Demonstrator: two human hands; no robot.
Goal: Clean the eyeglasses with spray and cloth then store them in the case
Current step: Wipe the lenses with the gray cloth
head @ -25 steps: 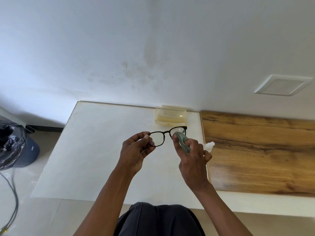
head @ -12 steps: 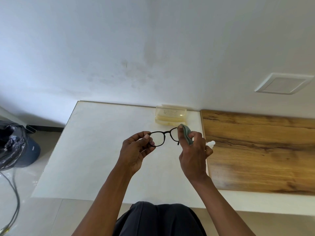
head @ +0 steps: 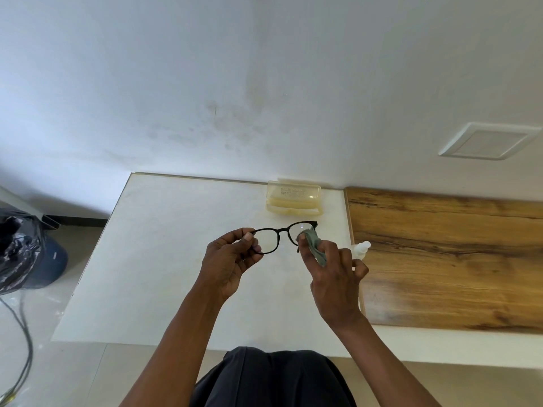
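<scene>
Pale yellow translucent plastic glasses case [head: 293, 198] sits upper centre at the back of the white tabletop [head: 164, 259], by the wall; wood-grain panel [head: 446, 254] fills the right, black bin bag [head: 17, 248] at far left. Small white spray bottle [head: 360, 249] peeks out behind the right hand [head: 332, 277], partly hidden. Black-framed eyeglasses [head: 282, 235] held above the table, frame centre. Left hand [head: 229, 259] pinches the frame's left end w/ thumb & fingers, palm toward camera. Right hand pinches a grey-green cloth [head: 314, 245] against the right lens, back of hand up, wrist bent.

Spray bottle [head: 360, 248] mostly behind right hand [head: 335, 277].
</scene>
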